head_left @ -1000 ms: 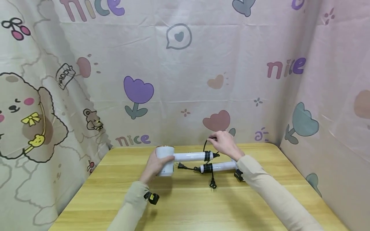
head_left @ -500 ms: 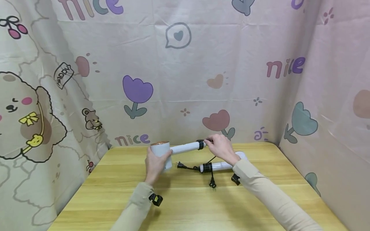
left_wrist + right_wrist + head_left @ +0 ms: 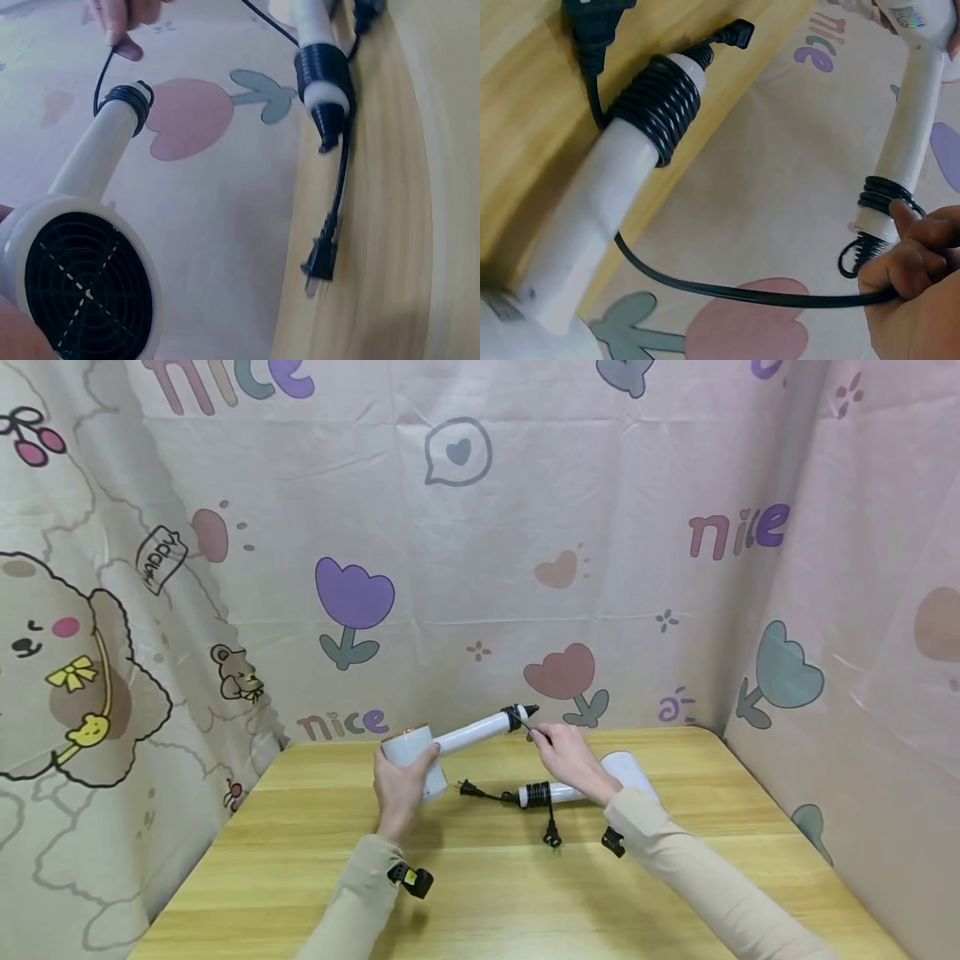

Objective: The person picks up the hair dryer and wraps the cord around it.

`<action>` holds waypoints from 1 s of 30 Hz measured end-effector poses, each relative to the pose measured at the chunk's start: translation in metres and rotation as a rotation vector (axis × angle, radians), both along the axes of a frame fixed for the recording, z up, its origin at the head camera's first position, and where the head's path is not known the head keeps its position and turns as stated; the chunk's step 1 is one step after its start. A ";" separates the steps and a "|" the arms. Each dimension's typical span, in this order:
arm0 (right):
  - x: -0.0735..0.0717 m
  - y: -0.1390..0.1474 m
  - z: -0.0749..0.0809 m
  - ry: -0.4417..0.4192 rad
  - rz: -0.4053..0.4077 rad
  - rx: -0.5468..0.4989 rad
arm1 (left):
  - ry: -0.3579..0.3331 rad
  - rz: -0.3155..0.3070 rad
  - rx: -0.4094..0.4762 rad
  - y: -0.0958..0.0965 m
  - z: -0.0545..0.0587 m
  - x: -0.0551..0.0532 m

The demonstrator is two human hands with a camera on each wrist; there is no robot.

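My left hand (image 3: 399, 789) grips the barrel of a white hair dryer (image 3: 472, 733), raised off the table with its handle slanting up to the right. Black cord (image 3: 514, 718) is coiled around the handle's end. Just beyond that end, my right hand (image 3: 573, 760) pinches the cord between thumb and fingers. From the right hand, in the right wrist view, a length of cord (image 3: 765, 298) runs to the second hair dryer (image 3: 592, 202) and goes out of sight behind its handle. The left wrist view shows the held dryer's round black grille (image 3: 88, 289).
The second white dryer lies on the wooden table (image 3: 300, 835), its barrel (image 3: 626, 768) partly behind the right forearm and its handle wrapped in cord. One plug (image 3: 471, 788) lies left of it, another plug (image 3: 552, 835) in front. A printed curtain (image 3: 465, 568) surrounds the table.
The held dryer has risen and tilted, its handle end now higher. My right hand has gone from above the handle to below its end, keeping hold of the cord.
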State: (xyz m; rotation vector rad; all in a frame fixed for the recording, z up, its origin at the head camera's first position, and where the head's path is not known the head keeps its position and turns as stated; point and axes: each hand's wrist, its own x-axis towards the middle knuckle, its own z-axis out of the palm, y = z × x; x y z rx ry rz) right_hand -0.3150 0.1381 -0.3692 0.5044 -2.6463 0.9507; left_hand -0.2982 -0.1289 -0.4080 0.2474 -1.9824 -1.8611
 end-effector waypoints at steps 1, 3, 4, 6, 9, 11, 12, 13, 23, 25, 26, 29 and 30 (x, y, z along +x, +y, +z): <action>0.000 0.001 -0.002 -0.019 0.000 -0.008 | -0.009 -0.004 0.036 0.001 0.000 0.000; 0.000 0.003 -0.004 -0.048 0.005 -0.033 | -0.021 -0.016 0.112 0.002 -0.002 0.001; 0.000 0.004 -0.005 -0.057 0.009 -0.043 | -0.025 -0.020 0.147 0.003 -0.002 0.001; 0.000 0.006 -0.007 -0.075 0.022 -0.063 | -0.030 -0.028 0.207 0.003 -0.003 0.001; 0.000 0.009 -0.008 -0.088 0.051 -0.093 | -0.048 -0.053 0.280 0.005 -0.003 0.000; 0.000 0.012 -0.011 -0.113 0.083 -0.120 | -0.074 -0.065 0.325 0.006 -0.003 0.000; 0.000 0.013 -0.012 -0.125 0.097 -0.132 | -0.088 -0.070 0.349 0.006 -0.003 0.000; 0.000 0.013 -0.014 -0.138 0.114 -0.152 | -0.103 -0.072 0.368 0.007 -0.003 0.001; 0.003 0.012 -0.021 -0.119 0.161 -0.161 | -0.141 -0.066 0.428 0.013 0.002 0.004; 0.003 0.011 -0.019 -0.104 0.162 -0.164 | -0.111 -0.050 0.423 0.014 0.003 0.003; 0.004 0.010 -0.019 -0.094 0.160 -0.161 | -0.095 -0.038 0.423 0.015 0.003 0.003; 0.004 0.008 -0.018 -0.077 0.167 -0.136 | -0.058 -0.002 0.421 0.018 0.005 0.002; 0.004 0.008 -0.018 -0.075 0.174 -0.124 | -0.055 0.005 0.424 0.019 0.005 0.002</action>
